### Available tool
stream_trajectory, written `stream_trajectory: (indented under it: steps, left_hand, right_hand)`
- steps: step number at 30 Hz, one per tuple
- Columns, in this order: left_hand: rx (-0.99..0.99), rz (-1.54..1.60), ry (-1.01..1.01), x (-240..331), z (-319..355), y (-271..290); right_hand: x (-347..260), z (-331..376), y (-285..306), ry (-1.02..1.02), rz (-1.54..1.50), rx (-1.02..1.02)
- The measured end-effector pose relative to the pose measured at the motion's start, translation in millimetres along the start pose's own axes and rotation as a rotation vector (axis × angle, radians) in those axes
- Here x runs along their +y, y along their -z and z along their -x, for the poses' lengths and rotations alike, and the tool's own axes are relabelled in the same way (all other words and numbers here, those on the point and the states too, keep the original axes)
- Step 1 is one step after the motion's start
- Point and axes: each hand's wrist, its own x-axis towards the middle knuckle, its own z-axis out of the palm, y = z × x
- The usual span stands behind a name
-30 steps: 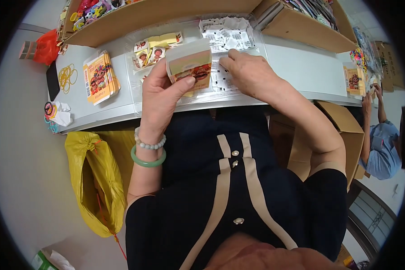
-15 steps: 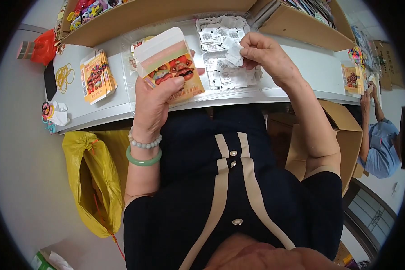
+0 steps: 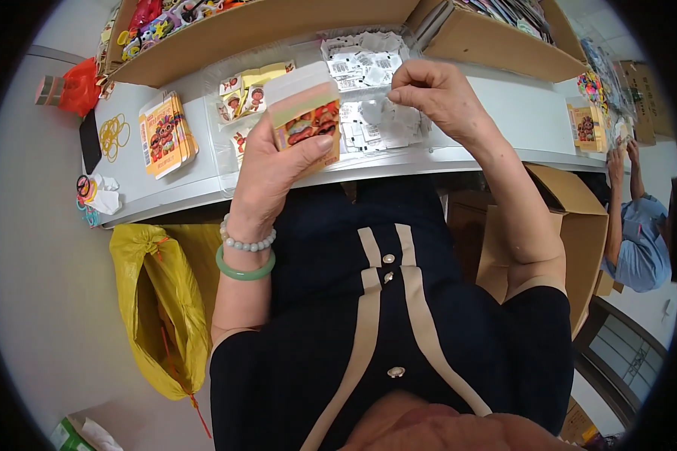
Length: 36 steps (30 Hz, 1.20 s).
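My left hand (image 3: 274, 161) grips a small orange printed box (image 3: 308, 120) with colourful cartoon figures, thumb across its front. The box's pale top flap stands up. My right hand (image 3: 440, 101) hovers over a clear plastic tray, with thumb and forefinger pinched together; whether a packet is between them I cannot make out. Below and beside those fingers lie many small white packets (image 3: 376, 131), and a further heap of white packets (image 3: 361, 60) fills the section behind. Yellow printed packets (image 3: 256, 86) sit in the tray's left part, partly behind the box.
A stack of orange printed cards or boxes (image 3: 165, 135), yellow rubber bands (image 3: 113, 137) and a black phone (image 3: 90, 143) lie at left. Cardboard boxes (image 3: 263, 34) line the back. A yellow bag (image 3: 162, 301) hangs below the table; a co-worker (image 3: 636, 240) is at far right.
The box in my left hand has tilted and shifted right, uncovering yellow packets behind it. My right hand has moved slightly left, and the white packet seen at its fingertips no longer shows clearly there.
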Motion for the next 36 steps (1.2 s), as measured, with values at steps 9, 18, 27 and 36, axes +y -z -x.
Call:
stream_trajectory:
  steps: [9, 18, 27, 36]
  left_hand:
    - [-0.077, 0.111, 0.007, -1, 0, 2]
    - [-0.033, 0.091, -0.022, 1, -3, 5]
    - [-0.016, 0.092, 0.000, -1, -2, 6]
    - [-0.052, 0.004, 0.048, -6, -6, 5]
  right_hand:
    - [-6, 5, 15, -0.048, -0.554, 0.019]
    - [27, -13, -44, 0.318, 0.517, -0.054]
    - [23, -11, -23, 0.198, 0.380, -0.004]
    - [15, -15, 2, -0.083, -0.454, 0.048]
